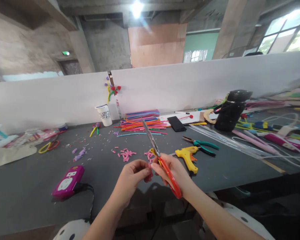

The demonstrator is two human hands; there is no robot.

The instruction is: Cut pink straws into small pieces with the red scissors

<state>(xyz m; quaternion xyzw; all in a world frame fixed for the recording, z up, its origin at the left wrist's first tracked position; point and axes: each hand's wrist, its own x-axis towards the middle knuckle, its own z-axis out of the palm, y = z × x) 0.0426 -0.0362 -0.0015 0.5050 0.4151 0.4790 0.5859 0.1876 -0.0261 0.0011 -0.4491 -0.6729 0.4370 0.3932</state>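
Observation:
My right hand (180, 173) is closed on a pair of scissors (152, 138) with red and yellow handles, its blades pointing up and away from me. The thumb and fingertips of my left hand (131, 178) are pinched on a small pink pipe cleaner piece (150, 165), mostly hidden by the fingers. My right thumb meets it from the other side. Just beyond my hands lies a scatter of short pink cut pieces (126, 155). A second small group of them (149, 154) is partly behind the scissors.
Bundled pipe cleaners (142, 124) lie at the back, near a paper cup (104, 115) and a phone (176, 123). To the right are a yellow glue gun (187, 157), green-handled pliers (205, 144) and a black jug (231, 111). A purple corded device (68, 182) sits at left.

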